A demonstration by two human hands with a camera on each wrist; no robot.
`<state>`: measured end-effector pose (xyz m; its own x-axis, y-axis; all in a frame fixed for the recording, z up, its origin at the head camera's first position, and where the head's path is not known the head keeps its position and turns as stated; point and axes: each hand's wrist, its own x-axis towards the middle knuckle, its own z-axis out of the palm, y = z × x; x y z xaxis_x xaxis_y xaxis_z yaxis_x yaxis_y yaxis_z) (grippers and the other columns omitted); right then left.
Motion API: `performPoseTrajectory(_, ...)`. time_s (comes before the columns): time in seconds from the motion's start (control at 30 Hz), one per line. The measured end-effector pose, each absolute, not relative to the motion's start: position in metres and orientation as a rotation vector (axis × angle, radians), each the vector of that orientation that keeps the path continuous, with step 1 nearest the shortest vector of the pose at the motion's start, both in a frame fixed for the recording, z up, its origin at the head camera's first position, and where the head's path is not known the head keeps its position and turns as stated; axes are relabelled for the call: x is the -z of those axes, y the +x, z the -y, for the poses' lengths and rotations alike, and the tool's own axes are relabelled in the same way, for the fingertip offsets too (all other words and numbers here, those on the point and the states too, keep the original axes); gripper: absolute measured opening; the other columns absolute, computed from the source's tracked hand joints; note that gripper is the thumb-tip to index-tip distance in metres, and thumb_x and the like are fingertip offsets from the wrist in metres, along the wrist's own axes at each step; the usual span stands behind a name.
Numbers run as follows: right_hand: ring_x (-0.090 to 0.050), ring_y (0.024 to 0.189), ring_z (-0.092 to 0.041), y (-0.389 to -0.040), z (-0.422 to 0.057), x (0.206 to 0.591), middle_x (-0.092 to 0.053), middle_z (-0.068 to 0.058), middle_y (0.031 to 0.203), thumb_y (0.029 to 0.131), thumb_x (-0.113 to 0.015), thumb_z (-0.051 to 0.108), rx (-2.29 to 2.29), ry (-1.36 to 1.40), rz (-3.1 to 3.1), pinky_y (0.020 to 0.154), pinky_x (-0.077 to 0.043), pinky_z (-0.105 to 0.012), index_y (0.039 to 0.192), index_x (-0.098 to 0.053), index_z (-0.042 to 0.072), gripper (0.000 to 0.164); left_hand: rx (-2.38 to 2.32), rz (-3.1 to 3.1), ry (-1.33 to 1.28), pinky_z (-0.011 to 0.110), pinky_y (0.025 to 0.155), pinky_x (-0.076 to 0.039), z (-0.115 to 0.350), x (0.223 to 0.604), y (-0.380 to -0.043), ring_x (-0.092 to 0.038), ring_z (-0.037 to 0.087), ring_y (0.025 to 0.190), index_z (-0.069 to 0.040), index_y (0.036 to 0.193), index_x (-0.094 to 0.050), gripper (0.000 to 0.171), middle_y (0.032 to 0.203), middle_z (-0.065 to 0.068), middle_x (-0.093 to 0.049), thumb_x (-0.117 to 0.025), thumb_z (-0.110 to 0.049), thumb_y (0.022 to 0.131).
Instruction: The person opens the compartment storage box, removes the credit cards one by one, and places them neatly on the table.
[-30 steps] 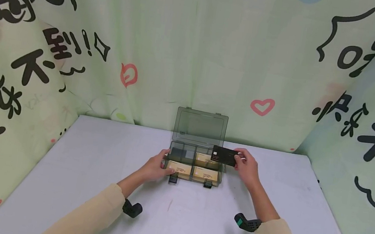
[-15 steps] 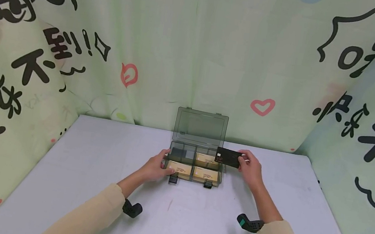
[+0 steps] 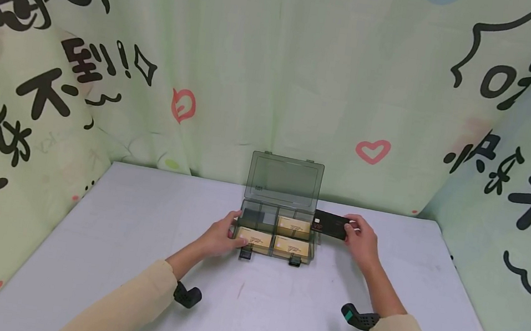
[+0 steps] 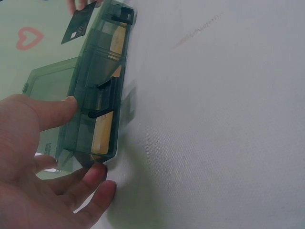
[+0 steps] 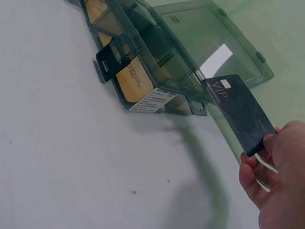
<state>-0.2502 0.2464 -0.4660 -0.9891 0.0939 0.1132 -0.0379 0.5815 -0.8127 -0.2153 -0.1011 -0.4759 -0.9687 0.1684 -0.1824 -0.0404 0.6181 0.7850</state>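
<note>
A transparent grey-green compartment box (image 3: 278,206) stands on the table with its lid (image 3: 285,179) raised at the back. Tan cards lie in both front compartments and in the back right one; darker cards (image 3: 253,219) show at the back left. My left hand (image 3: 221,236) holds the box's left end, thumb over the front rim and fingers at the side wall. In my right hand (image 3: 361,242) a black VIP card (image 5: 238,112) is pinched by its right end. The card is raised beside the box's right end, its left edge level with the box wall in the head view.
Two dark latches (image 3: 295,260) hang from the box's front edge. A white barcode label (image 5: 152,100) is on its right end. The pale table (image 3: 266,311) ends at a printed curtain (image 3: 234,100) close behind the lid.
My right hand has moved to the right with the black card, from over the back right compartment to beside the box. The left hand has stayed in place on the box.
</note>
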Motion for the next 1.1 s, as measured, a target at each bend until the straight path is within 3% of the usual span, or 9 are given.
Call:
performPoseTrajectory(0.57,-0.054,0.068,-0.008,-0.25,-0.265,0.47,-0.056,-0.022,0.109,0.101,-0.046,0.009,-1.328,-0.091,2.729,0.062,-0.047,-0.016,0.128,-0.053,0.002,0.028,-1.26,-2.605,0.116,0.032,0.068,-0.041,0.102,0.477,-0.215,-0.05,0.019,0.086,-0.015,0.152,-0.027,0.077,0.141,0.015,-0.049,-0.07,-0.028,0.089)
performPoseTrajectory(1.1,-0.054,0.069,-0.01,-0.25,-0.271,0.474,-0.056,-0.023,0.109,0.101,-0.045,0.007,-1.332,-0.163,2.744,0.06,-0.047,-0.02,0.128,-0.053,0.002,0.029,-1.27,-2.597,0.107,0.032,0.069,-0.041,0.101,0.476,-0.215,-0.05,0.02,0.087,-0.013,0.152,-0.028,0.077,0.139,0.015,-0.051,-0.071,-0.027,0.089)
